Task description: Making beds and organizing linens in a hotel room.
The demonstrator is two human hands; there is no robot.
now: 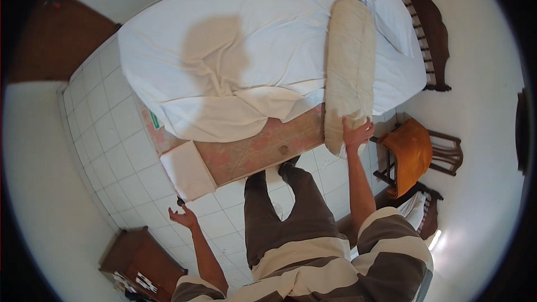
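A rolled beige quilt (350, 56) lies across the pillow end of the bed, its near end hanging past the mattress edge. My right hand (358, 133) grips that near end, fingers curled along its right side. Off the foot corner of the bed, my left hand (183, 216) is held out with its fingers apart and nothing in it. Just above it sits a folded white cloth (189, 172) on the mattress corner. A rumpled white sheet (268, 33) covers most of the bed, leaving a strip of pink-patterned mattress (251, 154) bare on my side.
A white pillow (386, 17) rests by the dark wooden headboard (428, 33). To the right stands a chair with an orange cloth (411, 154) over it. A brown cabinet (148, 260) is at lower left. White tiles (120, 162) cover the floor.
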